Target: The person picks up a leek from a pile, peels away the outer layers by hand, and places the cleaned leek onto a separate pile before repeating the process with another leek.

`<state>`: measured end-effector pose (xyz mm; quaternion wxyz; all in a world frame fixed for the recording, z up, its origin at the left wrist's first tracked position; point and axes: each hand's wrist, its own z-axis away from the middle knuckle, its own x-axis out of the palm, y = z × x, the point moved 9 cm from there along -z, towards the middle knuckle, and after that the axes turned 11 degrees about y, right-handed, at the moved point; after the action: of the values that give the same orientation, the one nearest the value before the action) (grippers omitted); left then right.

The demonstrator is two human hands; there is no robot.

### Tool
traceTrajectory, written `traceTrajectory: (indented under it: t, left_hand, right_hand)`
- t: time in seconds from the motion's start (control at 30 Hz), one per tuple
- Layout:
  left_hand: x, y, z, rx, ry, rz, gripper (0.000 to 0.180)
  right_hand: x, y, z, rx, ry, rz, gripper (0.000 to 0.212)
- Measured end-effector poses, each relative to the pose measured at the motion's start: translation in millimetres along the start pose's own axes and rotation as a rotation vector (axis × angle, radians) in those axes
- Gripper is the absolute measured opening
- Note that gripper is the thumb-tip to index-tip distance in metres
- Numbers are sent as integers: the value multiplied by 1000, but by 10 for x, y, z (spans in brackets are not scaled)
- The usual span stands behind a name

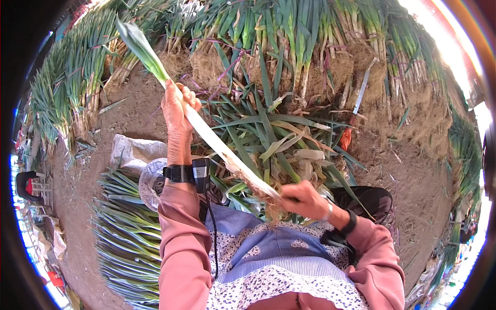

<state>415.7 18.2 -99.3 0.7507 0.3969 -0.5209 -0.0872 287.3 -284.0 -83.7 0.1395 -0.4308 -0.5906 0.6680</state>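
Observation:
A long green onion point(208, 135) slants across the middle, its green leaves at the upper left and its browned, rooty end at the lower right. My left hand point(178, 106) is wrapped round its stalk, just below where the green begins. At the root end my right hand point(305, 200) is closed, slightly blurred, with its fingers against the root and loose brown outer skin. Exactly what those fingers pinch is partly hidden. Beneath the stalk lies a heap of stripped leaves and peelings point(279, 137), in front of my patterned apron point(279, 248).
Tied bundles of green onions point(294, 36) with roots line the far side. Many onions lie in a row point(132, 237) at left, near a pale sack point(137, 150). A long blade point(365, 85) with an orange-wrapped end point(346, 138) rests right of the heap, on brown ground point(418, 201).

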Motion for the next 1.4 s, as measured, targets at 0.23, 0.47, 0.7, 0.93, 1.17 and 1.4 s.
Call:
traceTrajectory:
  t: [0.23,0.47,0.7,0.93,1.17,1.4]
  left_hand:
    - [-232,188,-146,111,250,-122,34]
    - [20,204,229,396,285,-276,37]
    - [154,134,316,497,326,-287,36]
    - [110,137,317,475,360,-255,36]
    - [92,159,335,472,354,-284,35]
    - [-84,218,207,406,405,-247,31]
  right_hand:
    - [-363,28,736,92,-123,150,28]
    - [-402,-66,-187,-90,372,522,43]
    - [15,161,-870,-157,479,406,43]
    - [78,203,-948,-82,487,409,40]
    - [169,96,-858,-159,453,401,26]
    - [54,-279,-549,-472,329,263,14]
